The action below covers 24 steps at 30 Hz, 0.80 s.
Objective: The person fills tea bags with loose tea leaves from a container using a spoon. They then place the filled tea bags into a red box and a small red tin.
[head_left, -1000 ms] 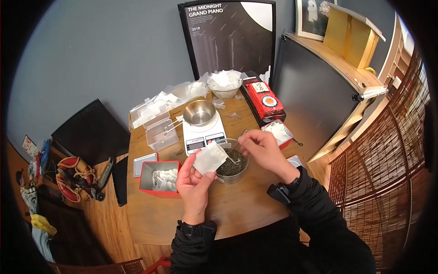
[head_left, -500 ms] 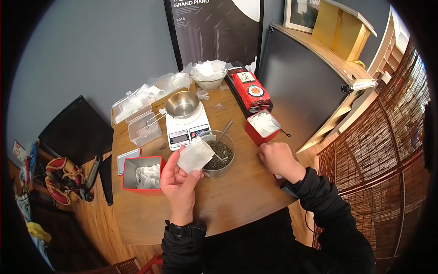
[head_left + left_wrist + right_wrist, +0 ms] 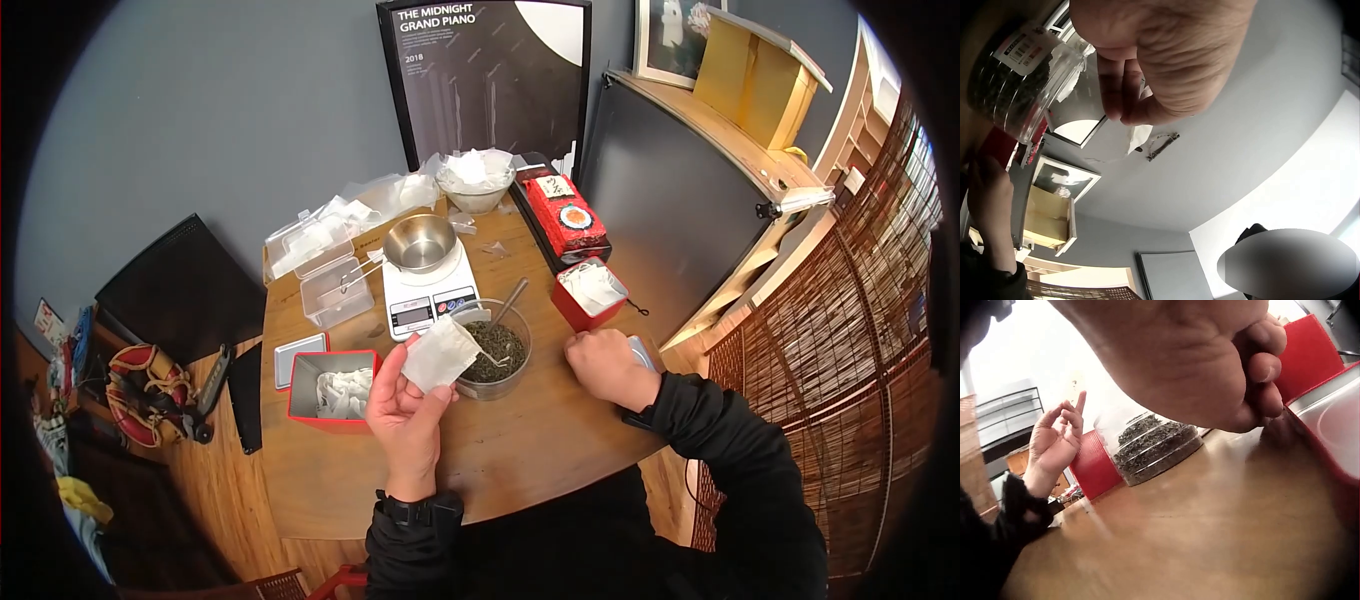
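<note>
My left hand [image 3: 405,415] holds up a white drawstring tea bag [image 3: 440,354] between thumb and fingers, its string hanging toward a clear tub [image 3: 497,393]. Dark loose tea leaves [image 3: 482,366] lie inside the tub, and a metal spoon [image 3: 515,293] leans in it. The bag is mostly hidden behind the fingers in the left wrist view. My right hand [image 3: 612,368] rests on the wooden table right of the tub, fingers curled under and nothing visible in them. Beside it lies a red-edged lid [image 3: 1329,440], partly covered by the hand in the head view.
A red tin [image 3: 330,427] with white bags stands at left, another red tin [image 3: 575,306] at right. Behind the tub is a white kitchen scale [image 3: 402,292] bearing a metal pan [image 3: 420,240]. A plastic box [image 3: 335,300], bowl [image 3: 475,203] and red packet [image 3: 568,215] stand farther back.
My right hand has left the spoon and moved right, down to the table beside the lid. The spoon now leans in the tub. My left hand still holds the tea bag.
</note>
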Motion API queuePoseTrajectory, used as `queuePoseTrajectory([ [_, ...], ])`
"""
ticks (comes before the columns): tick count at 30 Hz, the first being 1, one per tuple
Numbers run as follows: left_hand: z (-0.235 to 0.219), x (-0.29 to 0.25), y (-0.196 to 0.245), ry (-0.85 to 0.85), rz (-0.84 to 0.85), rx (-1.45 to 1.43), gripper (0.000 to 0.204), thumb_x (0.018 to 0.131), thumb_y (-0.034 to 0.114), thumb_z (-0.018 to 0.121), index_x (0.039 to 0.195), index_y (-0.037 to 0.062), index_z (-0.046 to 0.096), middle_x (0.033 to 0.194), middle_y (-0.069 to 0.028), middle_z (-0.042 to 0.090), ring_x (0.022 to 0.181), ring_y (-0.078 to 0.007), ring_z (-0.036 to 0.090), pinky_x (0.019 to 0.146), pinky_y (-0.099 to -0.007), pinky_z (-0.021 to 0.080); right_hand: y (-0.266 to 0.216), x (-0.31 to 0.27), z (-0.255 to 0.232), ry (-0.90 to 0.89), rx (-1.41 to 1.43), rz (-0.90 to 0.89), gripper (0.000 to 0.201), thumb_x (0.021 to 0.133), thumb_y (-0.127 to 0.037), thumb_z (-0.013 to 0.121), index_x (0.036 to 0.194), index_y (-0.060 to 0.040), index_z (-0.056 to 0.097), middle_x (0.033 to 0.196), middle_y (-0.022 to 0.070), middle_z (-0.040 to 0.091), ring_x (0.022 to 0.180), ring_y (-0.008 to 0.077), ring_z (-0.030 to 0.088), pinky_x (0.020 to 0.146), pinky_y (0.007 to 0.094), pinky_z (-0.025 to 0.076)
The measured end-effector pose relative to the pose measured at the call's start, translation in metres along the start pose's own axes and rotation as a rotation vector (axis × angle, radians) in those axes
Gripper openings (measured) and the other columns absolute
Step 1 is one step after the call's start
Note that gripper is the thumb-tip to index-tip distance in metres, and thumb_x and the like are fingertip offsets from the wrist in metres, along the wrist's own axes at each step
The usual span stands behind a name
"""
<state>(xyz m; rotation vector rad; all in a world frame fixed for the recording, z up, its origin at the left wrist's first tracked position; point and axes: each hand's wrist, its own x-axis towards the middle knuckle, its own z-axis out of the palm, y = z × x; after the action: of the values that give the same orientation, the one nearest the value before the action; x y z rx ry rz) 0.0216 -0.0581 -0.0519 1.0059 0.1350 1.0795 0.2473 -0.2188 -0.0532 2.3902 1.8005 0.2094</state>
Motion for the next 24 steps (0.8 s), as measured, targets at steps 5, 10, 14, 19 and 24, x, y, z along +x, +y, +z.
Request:
queuePoseTrajectory([
  [5, -0.001, 0.001, 0.000, 0.005, 0.021, -0.011, 0.063, 0.081, -0.018, 0.063, 0.140, 0.0011, 0.048, 0.143, -0.0234, 0.049, 0.116, -0.0270, 0.062, 0.076, -0.0314, 0.061, 0.004, 0.000, -0.019, 0.241, 0.205, 0.051, 0.009, 0.078, -0.009, 0.065, 0.080, -0.0010, 0.065, 0.076, 0.0143, 0.068, 0.072, 0.0312, 0.069, 0.063, 0.0395, 0.055],
  [10, 0.000, 0.000, -0.004, -0.016, 0.004, 0.005, 0.063, 0.082, -0.018, 0.062, 0.140, 0.0014, 0.048, 0.144, -0.0233, 0.048, 0.117, -0.0274, 0.062, 0.076, -0.0315, 0.061, -0.019, 0.018, -0.054, 0.594, 0.670, 0.046, 0.011, 0.083, -0.012, 0.067, 0.085, -0.0011, 0.066, 0.080, 0.0154, 0.068, 0.073, 0.0343, 0.067, 0.063, 0.0410, 0.054],
  [14, 0.005, -0.001, -0.005, -0.018, -0.014, -0.001, 0.063, 0.082, -0.018, 0.062, 0.140, 0.0014, 0.047, 0.145, -0.0232, 0.047, 0.118, -0.0278, 0.061, 0.076, -0.0321, 0.061, -0.030, 0.032, -0.053, 0.609, 0.831, -0.014, 0.009, 0.085, -0.009, 0.067, 0.088, -0.0009, 0.069, 0.083, 0.0157, 0.069, 0.074, 0.0352, 0.067, 0.064, 0.0418, 0.053],
  [19, 0.014, -0.002, -0.006, 0.008, -0.025, 0.027, 0.060, 0.083, -0.012, 0.064, 0.139, 0.0044, 0.050, 0.140, -0.0194, 0.053, 0.106, -0.0247, 0.065, 0.070, -0.0329, 0.058, -0.035, 0.007, -0.055, 0.514, 1.143, 0.205, 0.016, 0.094, -0.014, 0.064, 0.097, 0.0004, 0.070, 0.078, 0.0095, 0.069, 0.068, 0.0165, 0.065, 0.062, 0.0309, 0.051],
  [24, 0.024, -0.011, -0.015, -0.119, -0.140, 0.064, 0.062, 0.083, -0.019, 0.062, 0.140, -0.0002, 0.047, 0.146, -0.0225, 0.046, 0.121, -0.0289, 0.059, 0.081, -0.0331, 0.060, -0.048, -0.024, -0.048, 0.202, 1.869, 0.229, 0.026, 0.101, -0.017, 0.057, 0.118, 0.0022, 0.063, 0.091, 0.0024, 0.067, 0.079, 0.0078, 0.061, 0.068, 0.0228, 0.048],
])
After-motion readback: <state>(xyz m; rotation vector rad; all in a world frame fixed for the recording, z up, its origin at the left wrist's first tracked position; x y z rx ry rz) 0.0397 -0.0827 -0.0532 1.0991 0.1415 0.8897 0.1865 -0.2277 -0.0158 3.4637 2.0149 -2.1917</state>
